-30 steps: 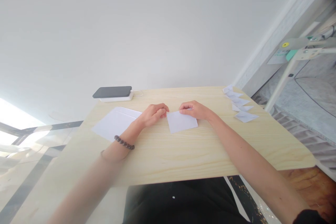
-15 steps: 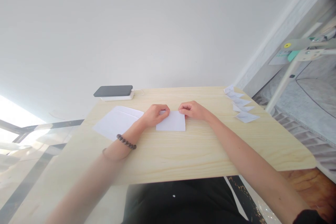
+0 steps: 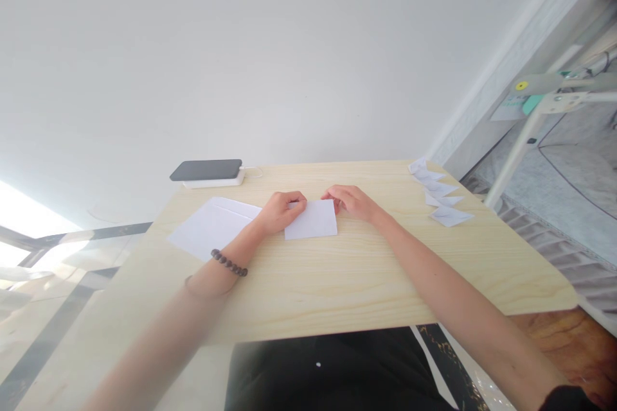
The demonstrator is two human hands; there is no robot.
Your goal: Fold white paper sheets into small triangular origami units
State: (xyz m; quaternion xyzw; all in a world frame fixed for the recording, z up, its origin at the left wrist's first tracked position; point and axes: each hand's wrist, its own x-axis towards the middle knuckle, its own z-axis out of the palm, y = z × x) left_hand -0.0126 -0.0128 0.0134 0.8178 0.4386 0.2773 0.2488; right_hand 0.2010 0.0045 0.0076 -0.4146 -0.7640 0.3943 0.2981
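A small white folded sheet of paper (image 3: pixel 311 221) lies near the middle of the wooden table, slightly tilted. My left hand (image 3: pixel 281 212) is closed on its upper left edge, thumb on top and fingers curled. At its upper right corner, my right hand (image 3: pixel 354 202) has curled fingers around the edge; the index finger reaches past the far edge and the thumb is partly hidden behind the paper. Left of my left hand lies a larger pile of white paper (image 3: pixel 212 225), partly covered by my forearm.
A dark phone (image 3: pixel 206 169) rests on a white box (image 3: pixel 214 183) at the back left, with a white cable. Several folded white paper pieces (image 3: pixel 450 216) line the right side of the wooden table (image 3: pixel 328 289). A wall stands behind; a white metal frame (image 3: pixel 515 154) is at the right.
My right hand's fingers have shifted from pinching the paper's upper right corner to curling behind it. The paper has turned slightly, its right side raised. My left hand keeps its grip.
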